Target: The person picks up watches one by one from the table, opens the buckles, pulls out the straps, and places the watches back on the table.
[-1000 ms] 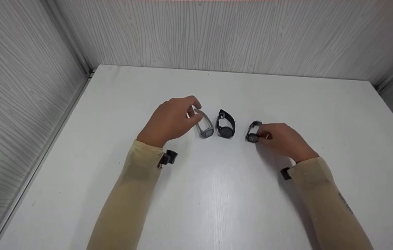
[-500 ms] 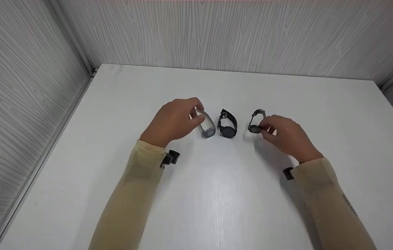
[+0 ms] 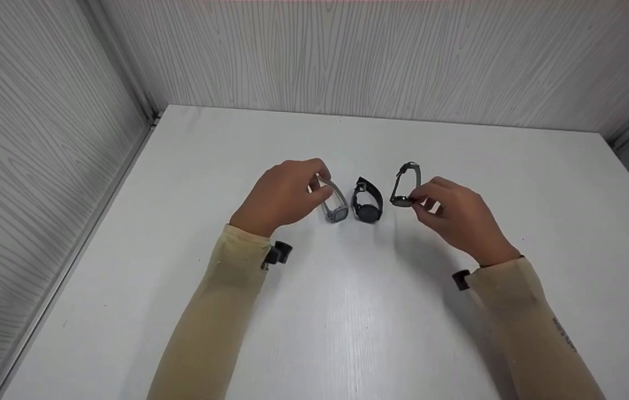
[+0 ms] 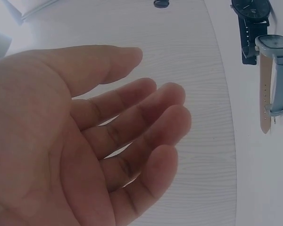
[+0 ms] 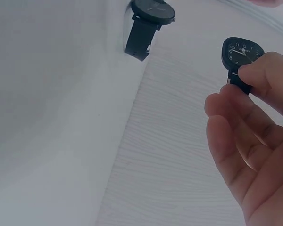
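Note:
My right hand (image 3: 458, 219) pinches a small watch (image 3: 401, 201) with a dark strap between thumb and fingers, beside its case. The held watch hangs above the table with its strap loop upward. In the right wrist view its black dial (image 5: 238, 52) shows pale numerals. My left hand (image 3: 286, 191), fingers loosely bent, hovers beside a grey-blue watch (image 3: 339, 214) and overlaps its strap in the head view. The left wrist view shows that palm (image 4: 52, 150) empty, apart from the grey-blue watch. Between the hands a larger black watch (image 3: 368, 213) stands on its case, strap looped.
The white table (image 3: 314, 311) stretches around both forearms. Behind it rises a grey wood-grain panel (image 3: 347, 61), with another panel (image 3: 31, 155) along the left side. A small black wrist mount (image 3: 278, 253) sticks out from the left sleeve, and another mount (image 3: 460, 279) from the right.
My right hand has raised the small watch off the table, up and away from me, turning its dial flatter. The left hand has stayed near the grey-blue watch.

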The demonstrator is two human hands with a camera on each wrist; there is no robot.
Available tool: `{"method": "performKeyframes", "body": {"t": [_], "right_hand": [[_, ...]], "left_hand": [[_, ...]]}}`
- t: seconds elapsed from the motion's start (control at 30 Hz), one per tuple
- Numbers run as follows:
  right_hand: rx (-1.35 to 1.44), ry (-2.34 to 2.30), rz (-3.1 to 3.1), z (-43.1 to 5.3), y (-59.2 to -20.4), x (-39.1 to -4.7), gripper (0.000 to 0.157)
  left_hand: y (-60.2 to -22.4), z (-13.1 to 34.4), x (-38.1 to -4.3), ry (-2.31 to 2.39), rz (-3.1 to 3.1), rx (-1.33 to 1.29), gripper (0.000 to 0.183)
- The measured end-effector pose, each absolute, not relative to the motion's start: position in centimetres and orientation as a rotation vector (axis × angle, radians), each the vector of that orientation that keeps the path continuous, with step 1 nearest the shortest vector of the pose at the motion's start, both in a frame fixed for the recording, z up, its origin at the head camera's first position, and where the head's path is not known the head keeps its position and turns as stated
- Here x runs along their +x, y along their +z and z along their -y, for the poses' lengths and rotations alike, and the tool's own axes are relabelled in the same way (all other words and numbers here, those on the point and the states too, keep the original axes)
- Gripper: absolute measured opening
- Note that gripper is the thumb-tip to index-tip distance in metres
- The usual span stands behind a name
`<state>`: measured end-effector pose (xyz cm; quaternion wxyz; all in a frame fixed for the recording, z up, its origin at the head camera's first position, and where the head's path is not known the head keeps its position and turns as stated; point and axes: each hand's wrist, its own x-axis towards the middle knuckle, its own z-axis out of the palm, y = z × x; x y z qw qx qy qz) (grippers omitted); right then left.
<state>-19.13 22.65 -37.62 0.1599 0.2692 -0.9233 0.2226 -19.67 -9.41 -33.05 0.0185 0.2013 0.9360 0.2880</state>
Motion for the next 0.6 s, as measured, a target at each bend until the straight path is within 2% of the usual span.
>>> {"method": "performKeyframes", "body": {"t": [0.37,0.6], "right_hand": [[0.923,0.628,2.443,-22.2,-34.9,-17.2,0.026],[1.068,0.639,2.372,-21.6,-34.3,-16.7,0.027]], "left_hand": [[-33.1,8.7,-19.6,0.927,-2.896,0.656,0.026],[-33.1,6.8,-19.0,1.182,-2.847,0.739,0.031]]}}
